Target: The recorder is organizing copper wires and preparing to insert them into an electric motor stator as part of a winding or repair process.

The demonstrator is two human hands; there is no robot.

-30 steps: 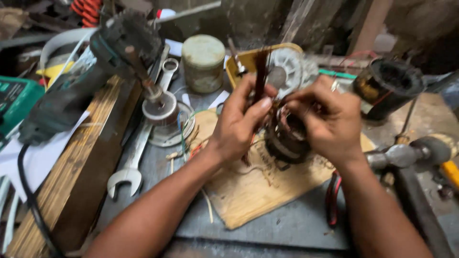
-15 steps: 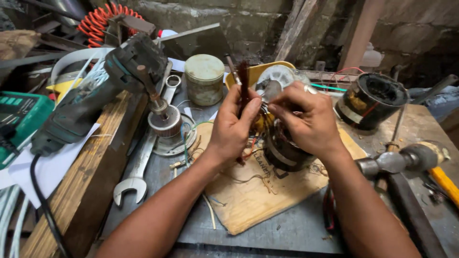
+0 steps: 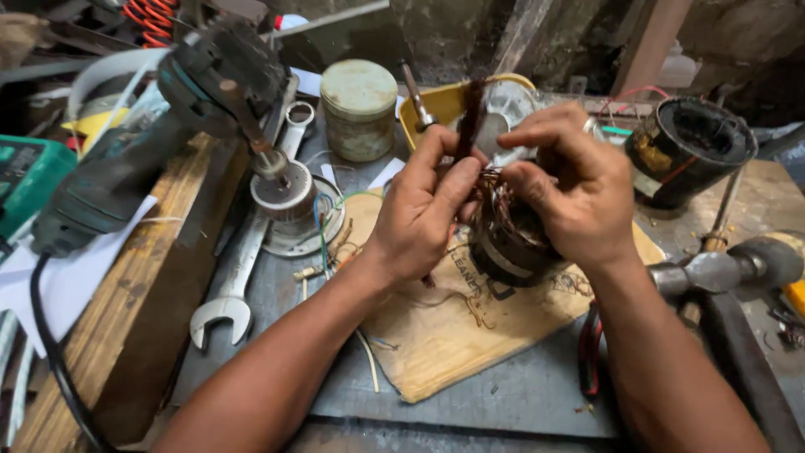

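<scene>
1. While pinching a dark flat strip [image 3: 470, 113] between thumb and forefinger, left hand [image 3: 423, 214] pressed shut on it; strip upright, long axis vertical, rising above the fingers.
2. Right hand [image 3: 566, 189] curled around motor stator [image 3: 507, 239], fingertips closed near copper windings [image 3: 495, 189]; exact pinch unclear.
3. Stator directly below strip tip, between both hands, left hand nearer the strip.
4. Resting on wooden board [image 3: 453, 331]; wrench [image 3: 239, 273], power tool [image 3: 168, 109], tin can [image 3: 359, 109] to the left.
</scene>
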